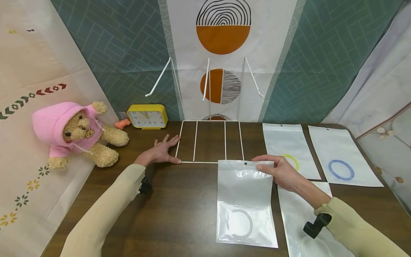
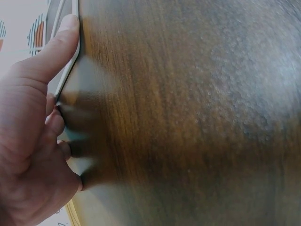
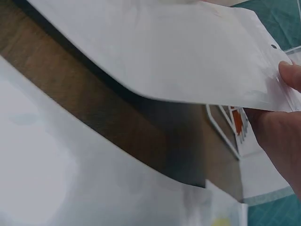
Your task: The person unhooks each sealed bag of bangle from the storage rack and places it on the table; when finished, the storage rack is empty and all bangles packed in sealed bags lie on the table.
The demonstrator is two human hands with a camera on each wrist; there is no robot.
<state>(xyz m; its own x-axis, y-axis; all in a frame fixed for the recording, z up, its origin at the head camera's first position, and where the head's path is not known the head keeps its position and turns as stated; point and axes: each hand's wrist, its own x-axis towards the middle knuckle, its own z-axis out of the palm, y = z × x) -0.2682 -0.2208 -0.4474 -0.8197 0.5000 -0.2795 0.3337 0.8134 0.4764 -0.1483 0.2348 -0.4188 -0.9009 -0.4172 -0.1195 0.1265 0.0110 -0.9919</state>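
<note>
My right hand (image 1: 284,172) pinches the top right edge of a silvery-white zip bag (image 1: 245,192), thumb in front and the fingers hidden behind it. A pale ring shows through the bag's lower part, and a small hang hole is at its top. In the right wrist view the bag (image 3: 178,52) is tilted, raised over the table. At the left front corner of a white wire rack (image 1: 199,162), my left hand (image 1: 160,151) spreads its fingers. Its thumb lies at the front wire and its fingers reach along the left side. Three bare hooks (image 1: 158,78) stick out from the rack's upright part.
Three more bags lie at the right: one with a yellow ring (image 1: 293,161), one with a blue ring (image 1: 341,170), and one (image 1: 305,214) partly under my right arm. A yellow clock (image 1: 147,116) and a teddy bear (image 1: 80,134) in a pink hoodie are at the left.
</note>
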